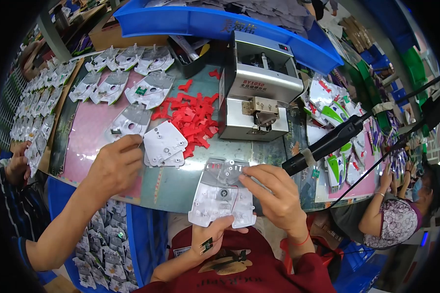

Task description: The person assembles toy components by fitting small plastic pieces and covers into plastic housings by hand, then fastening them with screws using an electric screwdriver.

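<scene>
My left hand (214, 235) grips the lower edge of a white plastic housing (208, 195), its inner side with posts and a thin red wire facing up. A clear plastic piece (230, 171) lies at the housing's top end. My right hand (276, 193) has thumb and forefinger pinched at that piece's right edge; whether they hold it or only press on it is hard to tell. Just beyond is a stack of flat white plates (165, 141). A pile of red plastic parts (195, 115) lies behind the plates.
A BY1050 screw feeder (259, 90) stands ahead. A black electric screwdriver (327, 144) slants in from the right. A co-worker's hand (115, 163) reaches in from the left near another housing (129, 119). Blue bins (230, 22) line the back; finished-looking green-and-white parts (335, 115) lie right.
</scene>
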Available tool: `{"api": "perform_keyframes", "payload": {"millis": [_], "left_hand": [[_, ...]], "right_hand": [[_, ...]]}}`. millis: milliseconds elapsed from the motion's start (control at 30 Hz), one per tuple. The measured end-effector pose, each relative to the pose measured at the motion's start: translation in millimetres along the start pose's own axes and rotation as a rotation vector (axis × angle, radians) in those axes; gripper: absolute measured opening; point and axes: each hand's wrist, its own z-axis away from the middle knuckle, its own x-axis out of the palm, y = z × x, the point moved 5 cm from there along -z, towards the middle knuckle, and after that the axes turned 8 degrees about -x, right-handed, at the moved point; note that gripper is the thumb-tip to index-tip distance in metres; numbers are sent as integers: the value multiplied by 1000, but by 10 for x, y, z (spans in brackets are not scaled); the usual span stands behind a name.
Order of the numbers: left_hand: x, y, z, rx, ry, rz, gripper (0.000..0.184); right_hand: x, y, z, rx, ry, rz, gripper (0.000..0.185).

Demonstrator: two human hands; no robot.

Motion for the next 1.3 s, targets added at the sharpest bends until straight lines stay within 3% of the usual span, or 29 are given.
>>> {"api": "perform_keyframes", "payload": {"millis": [267,400,467,500,600,733,1100,1300], "left_hand": [[-52,-31,-1,-5,71,-39,43],[-92,32,-11,21,73,-59,44],[-139,145,7,92,29,17,44],[-197,224,3,123,170,-53,50],[-249,550,41,314,220,-94,49],[-322,697,95,404,281,-54,47],[-408,718,149,460,292,40,45],[-460,711,172,503,347,52,50]], "right_hand": [[78,-56,4,-3,-76,129,42],[72,0,-42,25,-32,35,42],[1,95,-63,30,45,-19,42],[-14,174,-42,71,115,-45,42],[77,372,68,229,98,-141,41],[290,350,88,260,-11,-231,39],[558,167,-219,102,-163,-154,38],[-68,265,-510,0,-109,42,43]]}}
